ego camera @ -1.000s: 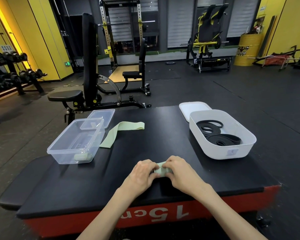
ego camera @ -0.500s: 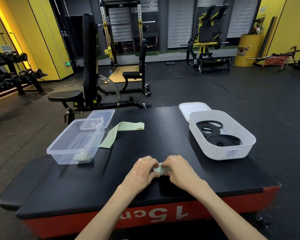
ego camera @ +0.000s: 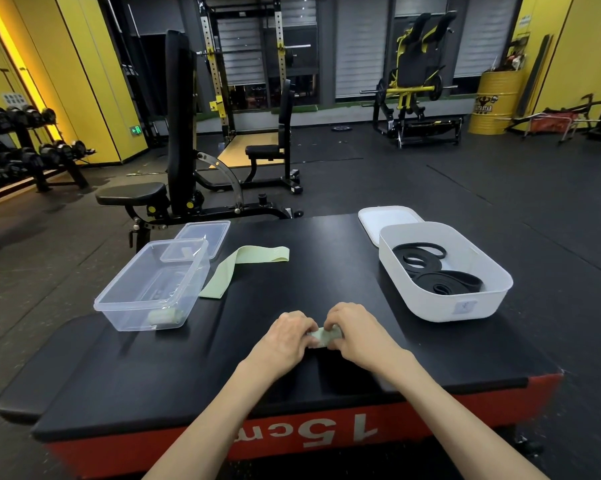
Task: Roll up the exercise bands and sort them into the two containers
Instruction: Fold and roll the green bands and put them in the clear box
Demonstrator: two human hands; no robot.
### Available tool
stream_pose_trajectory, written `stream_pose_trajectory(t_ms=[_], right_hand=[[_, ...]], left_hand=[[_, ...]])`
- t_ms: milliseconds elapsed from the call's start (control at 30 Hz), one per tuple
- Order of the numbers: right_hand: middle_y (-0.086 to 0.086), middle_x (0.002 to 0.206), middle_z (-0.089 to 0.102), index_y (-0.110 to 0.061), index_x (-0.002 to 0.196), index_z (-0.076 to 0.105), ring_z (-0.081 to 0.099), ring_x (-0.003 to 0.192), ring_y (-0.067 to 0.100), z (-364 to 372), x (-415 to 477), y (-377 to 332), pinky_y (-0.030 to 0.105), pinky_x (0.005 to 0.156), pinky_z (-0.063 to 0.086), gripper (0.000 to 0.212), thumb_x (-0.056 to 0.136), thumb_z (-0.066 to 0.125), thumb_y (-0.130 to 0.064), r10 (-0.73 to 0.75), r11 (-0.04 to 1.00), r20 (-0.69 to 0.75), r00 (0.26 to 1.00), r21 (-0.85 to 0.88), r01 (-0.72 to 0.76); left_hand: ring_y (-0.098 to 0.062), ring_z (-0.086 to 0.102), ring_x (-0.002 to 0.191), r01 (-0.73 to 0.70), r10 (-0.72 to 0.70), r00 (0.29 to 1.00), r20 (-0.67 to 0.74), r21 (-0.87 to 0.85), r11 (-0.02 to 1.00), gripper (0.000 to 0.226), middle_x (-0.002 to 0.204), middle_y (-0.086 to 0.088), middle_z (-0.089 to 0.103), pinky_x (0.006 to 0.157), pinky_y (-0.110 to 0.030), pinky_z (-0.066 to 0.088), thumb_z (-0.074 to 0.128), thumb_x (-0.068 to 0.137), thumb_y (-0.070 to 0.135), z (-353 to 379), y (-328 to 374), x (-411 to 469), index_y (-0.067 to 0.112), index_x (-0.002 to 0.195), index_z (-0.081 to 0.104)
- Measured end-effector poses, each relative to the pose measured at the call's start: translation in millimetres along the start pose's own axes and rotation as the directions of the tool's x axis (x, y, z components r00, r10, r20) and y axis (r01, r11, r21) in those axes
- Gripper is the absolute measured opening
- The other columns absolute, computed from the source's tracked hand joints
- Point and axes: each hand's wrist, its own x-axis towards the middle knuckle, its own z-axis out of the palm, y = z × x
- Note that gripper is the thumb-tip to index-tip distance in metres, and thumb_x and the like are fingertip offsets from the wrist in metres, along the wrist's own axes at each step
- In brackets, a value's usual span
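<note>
Near the front edge of the black platform point(ego camera: 223, 375), left hand point(ego camera: 285, 337) and right hand point(ego camera: 359, 332) both pinch a small pale-green rolled band point(ego camera: 321, 337) between curled fingers, resting on the top. Another green band point(ego camera: 247, 265) lies flat and unrolled beside the clear container point(ego camera: 119, 306) (one green roll point(ego camera: 162, 316) inside). Black bands point(ego camera: 434, 271) sit coiled in the white container point(ego camera: 465, 310), well apart at right.
</note>
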Motion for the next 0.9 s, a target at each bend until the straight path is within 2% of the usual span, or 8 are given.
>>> stream_pose_trajectory(t_ms=[167, 300, 367, 500, 633, 700, 767, 900], right_hand=[[-0.001, 0.082, 0.057, -0.014, 0.094, 0.072, 0.050, 0.074, 0.016, -6, 7, -1, 0.024, 0.062, 0.036, 0.013, 0.082, 0.068, -0.017, 0.044, 0.998, 0.022, 0.999, 0.052, -0.046], [0.004, 0.085, 0.061, -0.014, 0.098, 0.072, 0.053, 0.072, 0.019, -10, 13, -1, 0.023, 0.061, 0.036, 0.016, 0.084, 0.066, -0.017, 0.083, 0.992, 0.056, 0.995, 0.088, -0.088], [0.004, 0.086, 0.062, -0.015, 0.099, 0.072, 0.053, 0.073, 0.019, -10, 15, 1, 0.023, 0.061, 0.036, 0.017, 0.083, 0.066, -0.018, 0.096, 0.990, 0.073, 0.993, 0.098, -0.103], [-0.001, 0.069, 0.053, -0.013, 0.092, 0.073, 0.049, 0.066, 0.020, -15, 20, 2, 0.020, 0.053, 0.031, 0.015, 0.082, 0.069, -0.023, 0.084, 0.989, 0.124, 0.989, 0.109, -0.098], [0.001, 0.075, 0.059, -0.012, 0.092, 0.072, 0.054, 0.069, 0.019, -21, 24, 0, 0.024, 0.060, 0.037, 0.016, 0.083, 0.069, -0.025, 0.074, 0.989, 0.185, 0.980, 0.115, -0.096], [0.001, 0.079, 0.060, -0.013, 0.094, 0.071, 0.056, 0.073, 0.019, -21, 24, 0, 0.025, 0.061, 0.038, 0.016, 0.084, 0.068, -0.025, 0.072, 0.989, 0.203, 0.976, 0.109, -0.095], [0.000, 0.077, 0.059, -0.014, 0.094, 0.071, 0.056, 0.072, 0.019, -23, 24, 0, 0.022, 0.056, 0.037, 0.014, 0.084, 0.067, -0.024, 0.064, 0.990, 0.204, 0.977, 0.108, -0.087], [-0.002, 0.069, 0.057, -0.013, 0.088, 0.073, 0.051, 0.064, 0.015, -28, 22, -2, 0.014, 0.046, 0.031, 0.013, 0.081, 0.070, -0.024, 0.026, 0.993, 0.183, 0.983, 0.106, -0.046]], left_hand=[[-0.021, 0.053, 0.105, 0.036, -0.036, 0.998, 0.046, -0.004, 0.999, 0.018, 0.111, -0.004, 0.057, 0.091, -0.028, 0.040, 0.054, 0.094, 0.018, -1, 1, 4, 0.009, 0.107, 0.062], [-0.019, 0.051, 0.110, 0.095, -0.097, 0.987, 0.130, 0.018, 0.995, 0.019, 0.118, -0.002, 0.055, 0.096, -0.034, 0.042, 0.048, 0.097, 0.022, -5, 4, 12, 0.012, 0.108, 0.060], [-0.021, 0.052, 0.107, 0.110, -0.117, 0.976, 0.184, 0.046, 0.993, 0.023, 0.114, -0.004, 0.058, 0.094, -0.036, 0.043, 0.044, 0.098, 0.024, -10, 7, 15, 0.013, 0.111, 0.059], [-0.022, 0.056, 0.100, 0.079, -0.083, 0.961, 0.264, 0.027, 0.997, 0.029, 0.105, -0.006, 0.064, 0.088, -0.038, 0.046, 0.046, 0.096, 0.028, -15, 8, 18, 0.018, 0.119, 0.060], [-0.028, 0.057, 0.084, 0.104, -0.124, 0.953, 0.275, 0.088, 0.991, 0.020, 0.083, -0.004, 0.056, 0.078, -0.041, 0.050, 0.052, 0.093, 0.025, -17, 13, 24, 0.021, 0.106, 0.066], [-0.026, 0.056, 0.079, 0.132, -0.149, 0.954, 0.260, 0.082, 0.988, 0.017, 0.081, -0.004, 0.054, 0.073, -0.037, 0.051, 0.056, 0.091, 0.025, -18, 15, 25, 0.022, 0.101, 0.068], [-0.024, 0.057, 0.079, 0.160, -0.168, 0.951, 0.260, 0.051, 0.986, 0.018, 0.085, -0.005, 0.059, 0.072, -0.034, 0.050, 0.060, 0.089, 0.026, -21, 17, 27, 0.021, 0.103, 0.070], [-0.019, 0.063, 0.094, 0.187, -0.167, 0.947, 0.276, -0.049, 0.981, 0.031, 0.103, -0.002, 0.069, 0.085, -0.034, 0.053, 0.070, 0.082, 0.030, -28, 20, 27, 0.018, 0.111, 0.068]])
